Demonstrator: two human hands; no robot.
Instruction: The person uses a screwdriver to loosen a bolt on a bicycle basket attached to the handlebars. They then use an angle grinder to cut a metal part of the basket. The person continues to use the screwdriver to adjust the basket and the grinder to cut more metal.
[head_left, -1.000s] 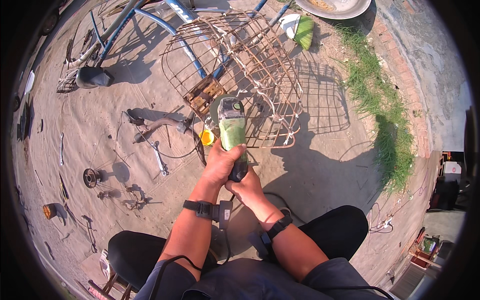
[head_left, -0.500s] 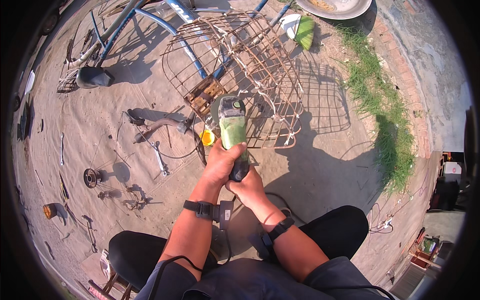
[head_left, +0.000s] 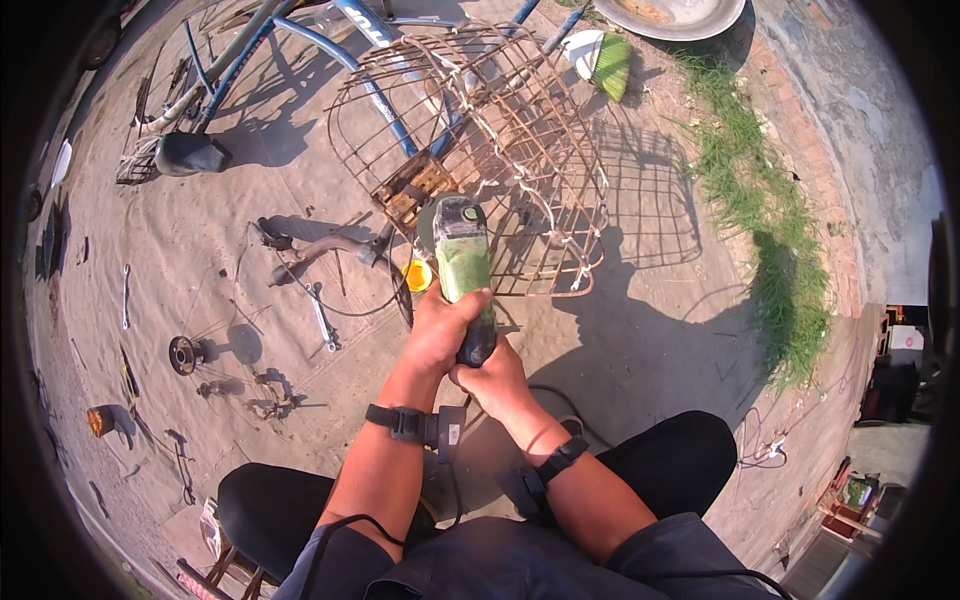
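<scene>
Both of my hands grip a green and black angle grinder [head_left: 463, 262], its head pointing away from me. My left hand [head_left: 437, 325] is wrapped round the green body, thumb on top. Behind it, my right hand [head_left: 495, 377] closes on the black rear end. The grinder's disc [head_left: 428, 222] shows in part at the left of the head, by the near side of a rusty wire basket [head_left: 520, 150]. Whether disc and wire touch, I cannot tell. A worn brownish block [head_left: 415, 192] sits at the basket's near left edge, just beyond the grinder.
Blue bicycle frame parts [head_left: 375, 100] lie behind and under the basket. A yellow cup [head_left: 417, 275] stands left of the grinder. Left on the ground are a wrench [head_left: 322, 316], a wheel hub [head_left: 184, 355] and a hammer [head_left: 180, 460]. A green brush [head_left: 608, 68] and metal basin [head_left: 672, 18] lie far right.
The grinder's head has shifted very slightly left and toward me. Both hands keep their hold on it, and the basket is almost unmoved.
</scene>
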